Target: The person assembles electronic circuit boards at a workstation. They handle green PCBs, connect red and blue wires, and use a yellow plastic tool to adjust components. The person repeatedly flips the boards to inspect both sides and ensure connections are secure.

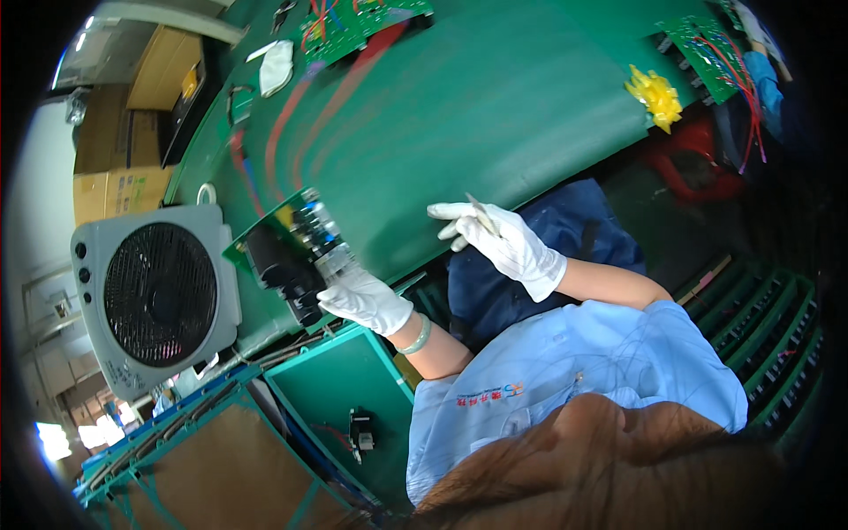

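A white glove covers my left hand [367,302], which is closed on the near edge of a green circuit board [284,231]. The board is tilted over the table's left part and carries black blocks and small components. Red wires [283,146], smeared by motion, stretch across the table above it. My right hand [512,243], also gloved in white, is raised near the table's front edge. It grips a thin, pointed tool [481,212] whose exact kind I cannot make out. The two hands are well apart.
A grey box fan [161,296] stands left of the held board. More circuit boards [340,40] lie at the far edge, near a white cloth-like item [276,68]. A yellow bundle [654,97] sits at the right. Below left, a green tray [331,393] holds a small black part.
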`<move>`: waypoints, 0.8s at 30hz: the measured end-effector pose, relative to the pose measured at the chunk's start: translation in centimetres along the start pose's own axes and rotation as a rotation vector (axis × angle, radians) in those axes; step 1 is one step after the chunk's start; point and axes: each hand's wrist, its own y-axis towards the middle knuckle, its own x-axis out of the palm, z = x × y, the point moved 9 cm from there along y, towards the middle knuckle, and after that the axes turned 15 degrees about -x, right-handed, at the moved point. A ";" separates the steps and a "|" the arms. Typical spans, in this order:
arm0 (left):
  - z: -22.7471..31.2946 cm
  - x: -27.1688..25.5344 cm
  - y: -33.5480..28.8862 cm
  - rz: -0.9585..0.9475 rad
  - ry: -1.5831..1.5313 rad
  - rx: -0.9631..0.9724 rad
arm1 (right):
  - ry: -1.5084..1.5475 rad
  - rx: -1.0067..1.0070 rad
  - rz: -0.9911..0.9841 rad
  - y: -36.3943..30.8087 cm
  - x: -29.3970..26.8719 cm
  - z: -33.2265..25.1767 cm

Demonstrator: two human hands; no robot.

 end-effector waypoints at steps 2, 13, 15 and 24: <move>3.1 -1.3 0.1 0.179 0.082 0.093 | -0.073 -0.091 -0.083 0.2 2.5 1.5; 6.8 -10.6 -0.6 0.264 -0.526 0.257 | 0.081 -0.223 -0.141 6.2 13.5 9.0; 5.7 -11.0 -0.5 0.286 -0.563 0.219 | 0.248 -0.166 -0.030 8.6 11.3 8.9; 1.8 -4.9 0.6 0.171 -0.473 0.040 | -0.811 -0.303 0.663 -3.9 -18.7 -2.7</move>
